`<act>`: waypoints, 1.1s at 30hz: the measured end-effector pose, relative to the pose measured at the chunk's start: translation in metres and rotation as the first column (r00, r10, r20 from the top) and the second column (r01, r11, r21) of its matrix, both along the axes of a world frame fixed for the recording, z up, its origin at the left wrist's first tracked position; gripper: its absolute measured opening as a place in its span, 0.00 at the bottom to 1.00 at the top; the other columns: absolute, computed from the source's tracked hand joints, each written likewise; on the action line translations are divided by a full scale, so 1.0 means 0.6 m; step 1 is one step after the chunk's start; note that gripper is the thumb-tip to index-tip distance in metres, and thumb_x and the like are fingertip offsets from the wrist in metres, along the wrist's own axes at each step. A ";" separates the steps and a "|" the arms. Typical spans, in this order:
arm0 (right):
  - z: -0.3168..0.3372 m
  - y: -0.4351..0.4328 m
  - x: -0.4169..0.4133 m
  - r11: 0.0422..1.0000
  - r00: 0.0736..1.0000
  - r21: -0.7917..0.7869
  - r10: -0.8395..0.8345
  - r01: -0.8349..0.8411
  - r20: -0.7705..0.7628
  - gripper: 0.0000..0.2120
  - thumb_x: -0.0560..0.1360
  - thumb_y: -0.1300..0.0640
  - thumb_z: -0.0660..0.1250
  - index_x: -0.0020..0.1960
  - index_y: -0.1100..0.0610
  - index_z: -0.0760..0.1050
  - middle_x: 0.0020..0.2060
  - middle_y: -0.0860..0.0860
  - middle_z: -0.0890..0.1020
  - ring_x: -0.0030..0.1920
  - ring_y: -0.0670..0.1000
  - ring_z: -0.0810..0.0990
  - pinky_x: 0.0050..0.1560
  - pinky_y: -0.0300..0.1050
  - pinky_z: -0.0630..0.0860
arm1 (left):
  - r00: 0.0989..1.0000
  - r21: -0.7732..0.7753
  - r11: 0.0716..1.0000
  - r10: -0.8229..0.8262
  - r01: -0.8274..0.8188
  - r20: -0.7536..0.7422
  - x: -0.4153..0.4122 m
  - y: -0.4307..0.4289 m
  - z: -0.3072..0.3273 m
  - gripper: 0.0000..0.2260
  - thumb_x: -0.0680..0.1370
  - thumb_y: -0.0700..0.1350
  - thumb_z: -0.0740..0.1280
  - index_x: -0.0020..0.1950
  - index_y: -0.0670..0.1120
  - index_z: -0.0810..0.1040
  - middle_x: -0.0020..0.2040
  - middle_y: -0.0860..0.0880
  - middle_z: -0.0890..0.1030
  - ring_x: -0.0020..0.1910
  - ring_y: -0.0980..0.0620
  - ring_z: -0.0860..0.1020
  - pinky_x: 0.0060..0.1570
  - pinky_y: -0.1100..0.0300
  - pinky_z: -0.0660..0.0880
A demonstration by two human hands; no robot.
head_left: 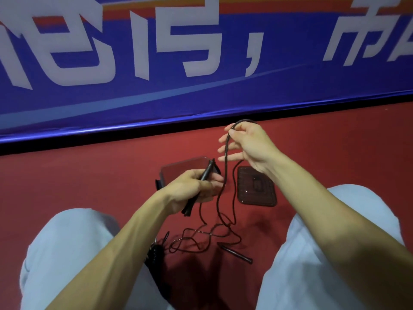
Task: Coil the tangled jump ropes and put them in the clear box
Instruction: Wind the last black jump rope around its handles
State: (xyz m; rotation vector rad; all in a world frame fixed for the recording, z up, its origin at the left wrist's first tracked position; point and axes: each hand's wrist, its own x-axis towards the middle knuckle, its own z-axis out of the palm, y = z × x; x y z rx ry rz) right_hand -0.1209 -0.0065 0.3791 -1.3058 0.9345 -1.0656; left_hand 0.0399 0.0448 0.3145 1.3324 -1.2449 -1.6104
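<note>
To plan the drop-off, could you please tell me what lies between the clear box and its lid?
Head view: rope strands hanging from the right hand cross the gap between clear box and lid.

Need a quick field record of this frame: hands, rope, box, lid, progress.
left hand: grips a black handle, in front of the clear box
right hand: pinches the rope, lifted into a loop
rope: uncoiled; the rest lies tangled on the red floor between the knees
loose handle: on the floor, untouched
clear box: open, partly hidden by the left hand
lid: off, on the floor right of the box
progress: coiling not yet done
</note>
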 end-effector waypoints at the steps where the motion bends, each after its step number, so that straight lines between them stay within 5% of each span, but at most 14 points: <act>1: -0.001 -0.005 -0.004 0.999 0.999 0.030 -0.027 0.026 0.030 0.06 0.82 0.65 0.55 0.50 0.61 0.70 0.42 0.58 0.79 0.35 0.54 0.82 0.36 0.56 0.83 | 0.998 -0.004 0.998 -0.057 0.057 0.017 0.001 0.002 0.001 0.07 0.79 0.35 0.65 0.52 0.44 0.80 0.51 0.45 0.84 0.51 0.50 0.81 0.60 0.52 0.74; 8: -0.003 -0.019 -0.014 0.978 0.985 0.190 -0.116 0.090 0.131 0.08 0.82 0.65 0.56 0.58 0.66 0.71 0.45 0.60 0.80 0.40 0.57 0.83 0.37 0.53 0.83 | 0.992 -0.063 0.991 -0.120 0.118 -0.027 -0.002 0.019 0.016 0.05 0.79 0.35 0.65 0.49 0.43 0.78 0.44 0.42 0.82 0.48 0.43 0.83 0.47 0.56 0.81; 13: -0.014 -0.019 -0.012 0.986 0.998 0.164 -0.017 0.027 -0.063 0.09 0.81 0.63 0.58 0.57 0.65 0.74 0.45 0.59 0.82 0.38 0.56 0.83 0.38 0.49 0.83 | 0.978 -0.135 0.984 0.085 -0.112 -0.192 -0.004 0.019 0.035 0.06 0.79 0.34 0.63 0.45 0.43 0.76 0.36 0.47 0.81 0.39 0.47 0.84 0.41 0.56 0.81; 20: -0.042 0.003 0.009 0.952 0.807 0.131 0.305 -0.278 -0.506 0.20 0.73 0.76 0.52 0.54 0.62 0.77 0.48 0.56 0.82 0.44 0.50 0.80 0.40 0.37 0.76 | 0.710 -0.084 0.836 0.402 -0.542 -0.578 0.015 0.001 0.057 0.07 0.81 0.34 0.61 0.44 0.42 0.72 0.39 0.45 0.81 0.41 0.48 0.85 0.41 0.57 0.83; 24: -0.063 0.014 0.019 0.897 0.681 0.152 0.418 -0.416 -0.601 0.15 0.75 0.73 0.58 0.56 0.60 0.76 0.49 0.54 0.79 0.45 0.48 0.75 0.44 0.41 0.71 | 0.578 -0.027 0.768 0.458 -0.640 -0.676 0.031 -0.006 0.059 0.09 0.82 0.34 0.60 0.42 0.42 0.70 0.41 0.44 0.79 0.42 0.48 0.85 0.44 0.56 0.83; 28: -0.086 0.011 0.032 0.947 0.765 0.076 0.297 -0.311 -0.571 0.09 0.79 0.68 0.58 0.46 0.56 0.72 0.45 0.57 0.80 0.43 0.52 0.80 0.42 0.45 0.80 | 0.528 -0.031 0.738 0.452 -0.674 -0.718 0.033 -0.009 0.059 0.09 0.82 0.36 0.59 0.42 0.41 0.70 0.42 0.43 0.79 0.43 0.46 0.85 0.43 0.56 0.82; 33: -0.066 0.001 0.027 0.993 0.935 -0.051 0.081 -0.105 -0.346 0.08 0.80 0.69 0.58 0.49 0.58 0.72 0.40 0.56 0.80 0.37 0.55 0.81 0.39 0.48 0.83 | 0.694 -0.131 0.762 0.486 -0.634 -0.531 0.030 -0.010 0.055 0.08 0.85 0.43 0.55 0.51 0.40 0.70 0.50 0.39 0.81 0.46 0.43 0.83 0.46 0.52 0.81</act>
